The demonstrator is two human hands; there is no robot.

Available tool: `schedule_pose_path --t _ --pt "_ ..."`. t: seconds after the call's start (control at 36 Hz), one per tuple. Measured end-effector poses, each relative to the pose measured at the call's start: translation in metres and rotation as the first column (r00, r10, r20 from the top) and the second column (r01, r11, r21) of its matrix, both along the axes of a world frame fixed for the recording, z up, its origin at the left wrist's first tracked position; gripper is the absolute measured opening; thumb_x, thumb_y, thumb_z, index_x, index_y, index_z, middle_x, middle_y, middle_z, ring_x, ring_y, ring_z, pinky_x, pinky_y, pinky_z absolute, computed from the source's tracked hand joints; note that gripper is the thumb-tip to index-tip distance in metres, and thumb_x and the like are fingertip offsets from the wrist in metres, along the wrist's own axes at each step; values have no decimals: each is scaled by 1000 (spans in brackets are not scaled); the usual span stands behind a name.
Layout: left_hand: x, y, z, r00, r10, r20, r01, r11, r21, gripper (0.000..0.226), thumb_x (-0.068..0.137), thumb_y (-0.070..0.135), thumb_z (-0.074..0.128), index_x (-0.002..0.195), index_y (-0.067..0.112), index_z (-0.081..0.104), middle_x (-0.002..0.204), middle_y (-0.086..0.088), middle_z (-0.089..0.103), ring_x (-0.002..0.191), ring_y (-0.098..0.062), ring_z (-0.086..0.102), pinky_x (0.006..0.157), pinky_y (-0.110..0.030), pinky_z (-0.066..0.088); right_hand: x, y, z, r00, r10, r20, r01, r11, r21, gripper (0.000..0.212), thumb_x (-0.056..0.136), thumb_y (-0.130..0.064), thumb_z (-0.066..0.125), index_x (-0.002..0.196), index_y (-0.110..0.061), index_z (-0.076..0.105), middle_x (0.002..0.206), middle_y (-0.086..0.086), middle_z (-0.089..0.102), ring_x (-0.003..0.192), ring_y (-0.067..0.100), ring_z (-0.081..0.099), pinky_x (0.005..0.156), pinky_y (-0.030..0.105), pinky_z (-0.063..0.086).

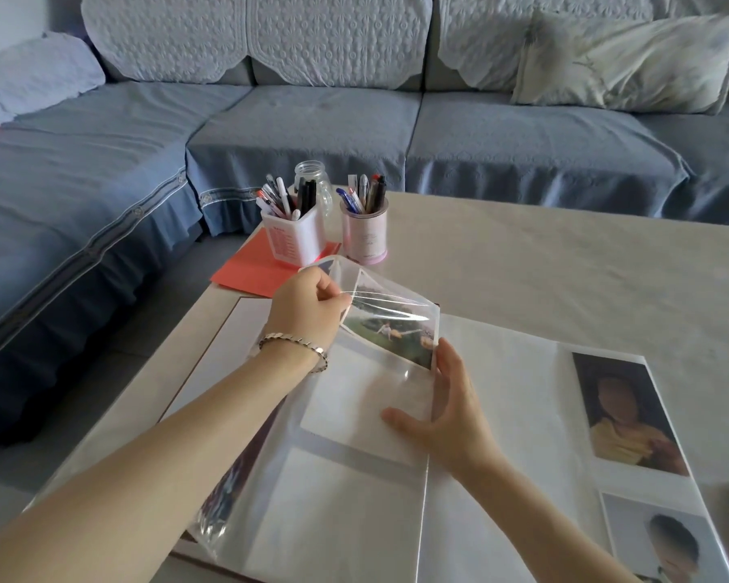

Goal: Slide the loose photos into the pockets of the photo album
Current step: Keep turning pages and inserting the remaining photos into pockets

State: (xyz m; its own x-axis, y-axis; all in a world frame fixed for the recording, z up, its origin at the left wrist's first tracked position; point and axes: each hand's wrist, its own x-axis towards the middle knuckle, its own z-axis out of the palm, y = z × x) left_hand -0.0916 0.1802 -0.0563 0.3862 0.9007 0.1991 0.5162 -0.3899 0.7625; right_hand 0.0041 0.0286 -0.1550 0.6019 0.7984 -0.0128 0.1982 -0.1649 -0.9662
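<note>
I've one view only, worn on the head: it looks forward and down, close over the album (pixel 501 385) on the worktop (pixel 565 267), sofa (pixel 312 128) beyond.

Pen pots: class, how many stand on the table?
2. A square white pot stands on the red folder at the table's far-left corner; a round pink pot stands just right of it. None seems hidden.
</note>
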Motion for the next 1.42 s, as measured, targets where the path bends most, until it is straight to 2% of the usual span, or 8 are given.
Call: schedule_pose_path --t 0.31,0.44,0.61,0.81,1.03,1.14,1.25,1.42 --pt "-6 -2 -14 998 -52 38 45 986 160 12 82 4 65 72 2 59 71 1 58 66 -16 53 58 -22 36 2 -1 6 999 44 29 -44 999 -1 114 42 -53 80 141 -31 27 139 -10 39 128 8 41 104 40 41" --pt "-9 2 -22 993 -32 114 23 996 83 21 82 7 67 66 11 53 66 14 55 63 2 50 56 -6 34 5 -3 11 997 32 73 -29 999 -38 92 57 -33 86 122 -54 23 125 -29 33 129 10 36 108 34 33" --pt "-8 4 -26 985 -13 169 15 1000 -10 32 83 7 65 63 19 45 74 2 65 70 -14 58 57 -8 37 15 -6 13 997 -6 -76 1 998 -63 101 66 -23 84 145 -23 21 132 -8 35 126 14 40 106 37 37" --pt "-8 2 -21 984 -27 175 52 989 -139 26 87 -1 58 69 12 44 65 11 60 54 13 57 54 -4 39 18 -3 12 1000 26 -16 -27 995 -93 84 65 -18 85 124 -46 32 126 -7 41 120 15 41 99 27 37" --pt "-12 6 -37 993 -6 -116 0 999 -51 24 84 3 62 66 14 49 68 4 55 68 -16 52 57 -20 32 18 -3 22 950 170 262 -105 965 -242 86 73 -32 78 144 -21 32 148 -10 30 134 12 22 108 18 20" --pt "-13 8 -43 936 -10 -352 -4 999 -40 28 83 -7 50 103 10 57 98 -9 62 84 -21 55 64 -22 42 24 -16 34 912 255 320 -153 938 -311 65 82 -27 70 139 -17 40 148 -5 34 135 14 28 106 15 19" --pt "-5 -14 -41 826 -82 -558 188 973 136 46 79 -8 54 121 11 55 123 -11 51 115 -30 48 94 -36 40 35 -53 37 860 335 385 -188 909 -371 40 87 -29 64 126 -22 56 140 -10 45 129 8 38 98 7 19" --pt "23 -98 -39 806 -436 -400 568 761 313 19 70 7 54 83 7 67 97 -13 66 94 -23 58 80 -29 47 59 -124 44 853 311 420 -116 897 -427 25 89 -24 61 114 -24 64 131 -12 51 123 4 46 96 5 23"
